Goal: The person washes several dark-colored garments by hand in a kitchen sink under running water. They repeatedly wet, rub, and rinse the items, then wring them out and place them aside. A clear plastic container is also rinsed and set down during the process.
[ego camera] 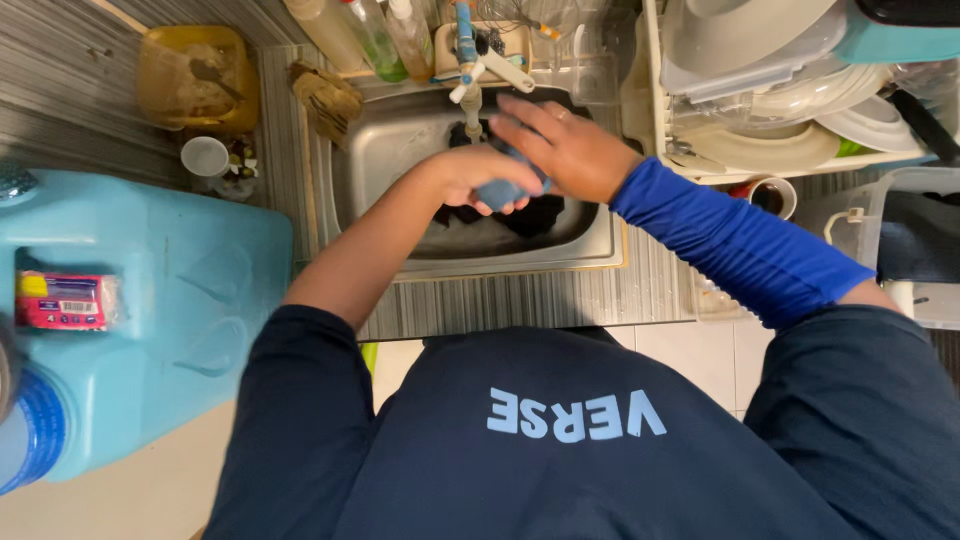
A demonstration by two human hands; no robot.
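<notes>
Head view: my left hand (478, 172) has its grip clenched around a small blue object (503, 192), held over the steel sink (400, 140) just below the tap (468, 75). My right hand (562, 150), in a blue sleeve, lies flat on top of it with fingers spread, grip released. Dark items (530, 215) lie in the basin beneath. A dish rack (760, 90) stands right of the sink, a pale blue water container (150, 300) to the left.
</notes>
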